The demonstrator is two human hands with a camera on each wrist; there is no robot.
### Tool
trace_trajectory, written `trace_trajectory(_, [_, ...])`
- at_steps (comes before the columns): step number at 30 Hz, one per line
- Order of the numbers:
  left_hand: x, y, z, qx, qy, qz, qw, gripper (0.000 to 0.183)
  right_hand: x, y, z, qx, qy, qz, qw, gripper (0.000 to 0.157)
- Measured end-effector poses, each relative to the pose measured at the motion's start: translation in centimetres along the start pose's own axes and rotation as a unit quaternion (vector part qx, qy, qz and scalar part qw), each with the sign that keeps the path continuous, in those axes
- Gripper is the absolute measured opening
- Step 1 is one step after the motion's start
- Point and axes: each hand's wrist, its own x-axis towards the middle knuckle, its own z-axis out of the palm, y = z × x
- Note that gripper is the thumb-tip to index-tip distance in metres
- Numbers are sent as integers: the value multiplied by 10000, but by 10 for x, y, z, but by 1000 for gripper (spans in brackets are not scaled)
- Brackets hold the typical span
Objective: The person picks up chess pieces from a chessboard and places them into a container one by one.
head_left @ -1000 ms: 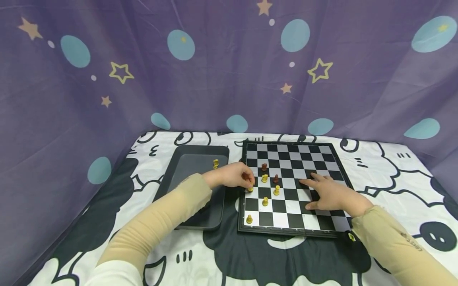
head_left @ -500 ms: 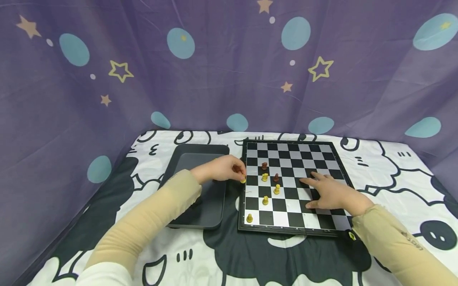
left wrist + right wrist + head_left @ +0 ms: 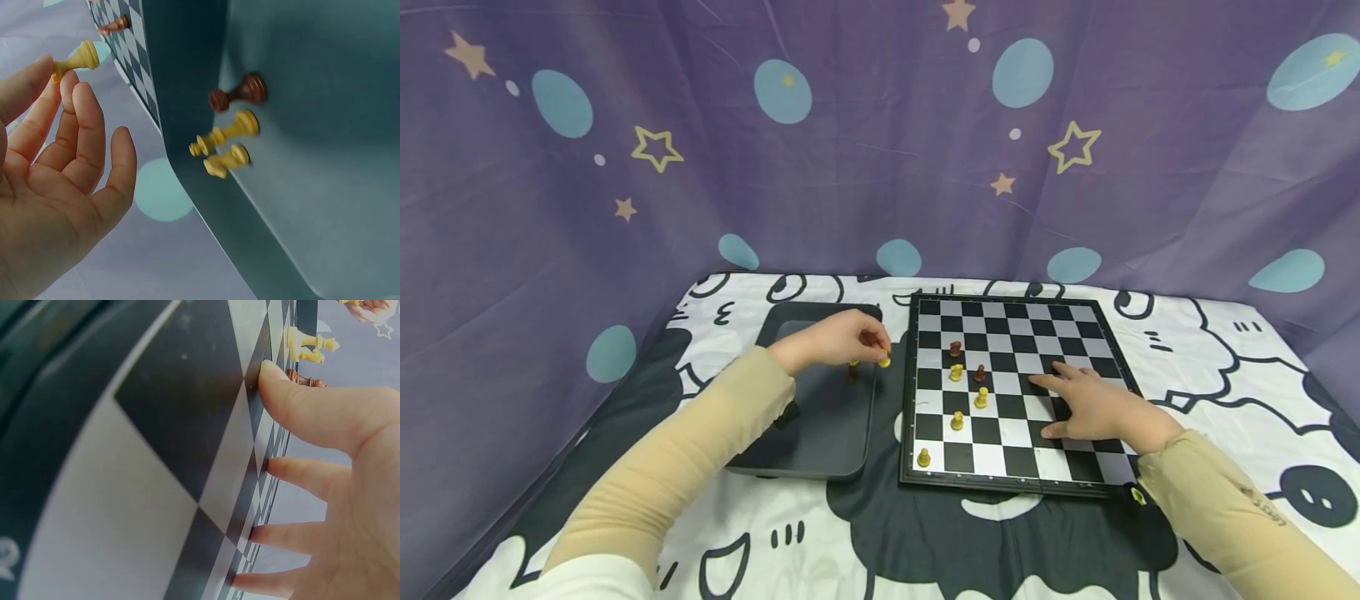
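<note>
Yellow chess piece (image 3: 81, 57) held by its top near the tray (image 3: 831, 446)

A purple patterned curtain (image 3: 820, 192) hangs behind a cartoon-print cloth (image 3: 790, 533). On the cloth lies a chessboard (image 3: 1000, 482), with the dark tray just beside its left edge; the narrow gap seems to keep both within easy reach of the left hand (image 3: 838, 337).

The right hand (image 3: 1097, 407) is spread over the right part of the board, fingers apart, tips on the squares, holding nothing; it looks placed there to steady the board or simply to rest. The left hand pinches the yellow chess piece between thumb and forefinger, its other fingers loosely bent. The grip is at the head, base left free, probably because so small a piece is easiest to handle from above. It is in the air near the tray's right rim.

Four yellow pieces (image 3: 982, 397) and two brown pieces (image 3: 955, 349) stand on the board's left part. Inside the tray, a brown piece (image 3: 240, 94) and two yellow ones (image 3: 228, 132) stand close together near a side wall.
</note>
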Motion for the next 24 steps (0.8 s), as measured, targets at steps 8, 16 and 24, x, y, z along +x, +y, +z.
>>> trace_trajectory(8, [-12,-15,-11,171,134,-194,9996,8,0,0,1,2,16,45,10000,83])
trace_trajectory(16, [-19,-32,-18,228,249,-419,9986,13,-1,0,0,6,14,49,10000,83])
trace_trajectory(24, [-19,-44,-19,353,332,-671,9966,13,-1,-2,1,25,41,44,10000,82])
